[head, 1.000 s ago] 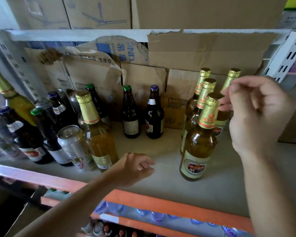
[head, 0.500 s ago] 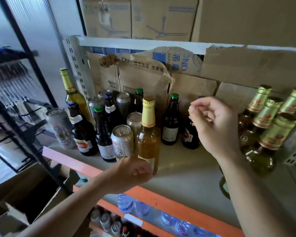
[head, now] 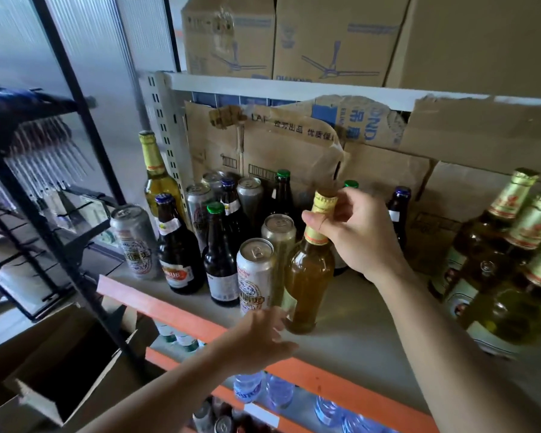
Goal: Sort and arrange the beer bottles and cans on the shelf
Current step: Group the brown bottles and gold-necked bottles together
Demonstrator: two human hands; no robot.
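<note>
Head view: right hand [head: 355,232] pinches the gold-foil neck of the amber bottle [head: 308,276].
Left hand [head: 256,339], fingers loosely spread, hovers at its base; label partly hidden.

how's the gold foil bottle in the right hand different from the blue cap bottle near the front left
The gold foil bottle is clear glass showing pale yellow beer; the blue cap bottle is dark brown glass. The first has gold foil down its neck and is held at the neck by the right hand; the second has a white neck label and is untouched. Both stand upright on the shelf.
</note>
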